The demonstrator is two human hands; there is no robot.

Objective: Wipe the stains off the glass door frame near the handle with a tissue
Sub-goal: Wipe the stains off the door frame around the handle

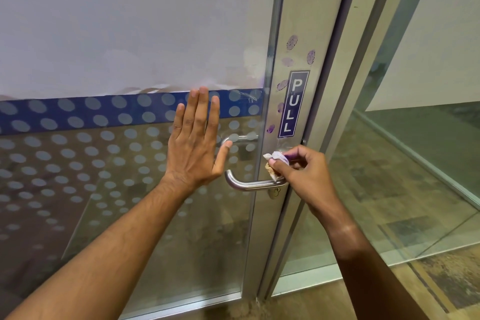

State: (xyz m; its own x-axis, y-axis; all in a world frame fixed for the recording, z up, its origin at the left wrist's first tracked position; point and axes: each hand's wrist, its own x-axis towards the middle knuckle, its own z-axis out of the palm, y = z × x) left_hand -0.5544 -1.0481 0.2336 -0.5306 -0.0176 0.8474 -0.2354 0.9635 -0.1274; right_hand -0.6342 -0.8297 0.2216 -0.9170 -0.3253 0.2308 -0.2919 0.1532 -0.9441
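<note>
Right hand [305, 171] pinches a crumpled tissue [276, 161] against the metal door frame [293, 21], just above the handle [249, 184]; its fingers hide most of the tissue. Left hand [194, 143] lies flat, fingers straight, on the glass [130, 34]. Purple fingerprint stains [292, 42] sit beside the PULL sticker [293, 104].

Brushed matt metal on the door frame [302, 21], smudged with purple prints. Satin steel handle [249, 184]. Glossy glass pane [130, 34], partly frosted; crumpled soft tissue [275, 160].
</note>
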